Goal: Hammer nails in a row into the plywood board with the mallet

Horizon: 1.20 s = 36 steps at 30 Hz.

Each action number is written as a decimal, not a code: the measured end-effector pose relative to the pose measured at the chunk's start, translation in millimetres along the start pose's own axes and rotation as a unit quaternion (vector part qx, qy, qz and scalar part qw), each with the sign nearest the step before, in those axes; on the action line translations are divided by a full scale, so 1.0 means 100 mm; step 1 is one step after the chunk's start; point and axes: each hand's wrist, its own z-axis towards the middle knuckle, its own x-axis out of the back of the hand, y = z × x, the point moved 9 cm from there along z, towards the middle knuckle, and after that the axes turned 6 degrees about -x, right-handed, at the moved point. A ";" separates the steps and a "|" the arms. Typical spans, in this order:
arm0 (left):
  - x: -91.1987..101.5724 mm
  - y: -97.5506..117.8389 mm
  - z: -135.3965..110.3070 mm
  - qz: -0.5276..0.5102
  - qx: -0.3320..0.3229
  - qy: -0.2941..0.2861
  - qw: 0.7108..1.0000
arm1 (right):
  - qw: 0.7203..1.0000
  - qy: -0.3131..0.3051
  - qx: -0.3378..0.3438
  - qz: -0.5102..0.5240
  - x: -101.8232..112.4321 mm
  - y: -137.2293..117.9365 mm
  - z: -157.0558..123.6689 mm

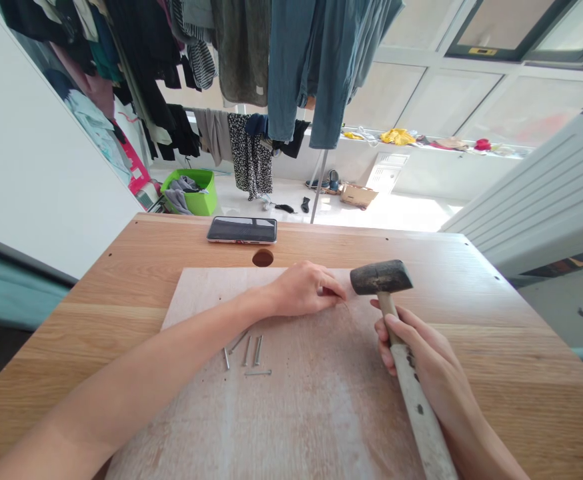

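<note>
My right hand (421,340) is wrapped round the pale, worn handle of a hammer (380,277), just below its dark head. The hammer is raised over the right edge of a plywood board (291,407). My left hand (304,288) rests near the board's far right part, thumb and fingertips pinched together at the surface. Whatever is between those fingertips is too small or hidden to make out. Several loose nails (258,350) lie on the board below my left forearm. Small dark holes or marks dot the wood around them.
Under the board is a wooden table (511,360). A phone (242,229) lies at its far edge, beside a round cable hole (262,257). Beyond hang jeans (291,73) and other clothes, above a green basket (206,197). A white ribbed panel (546,173) stands at the right.
</note>
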 end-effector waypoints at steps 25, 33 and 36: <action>0.12 -0.01 0.01 -0.002 0.020 0.047 0.999 | 1.000 -0.001 0.004 0.018 0.03 -0.01 0.02; 0.07 0.01 -0.01 0.081 0.028 0.013 0.996 | 0.998 0.012 0.019 0.051 0.07 -0.01 0.01; 0.07 0.00 -0.01 0.076 0.024 0.021 0.997 | 0.996 0.018 0.030 0.078 0.08 -0.03 0.02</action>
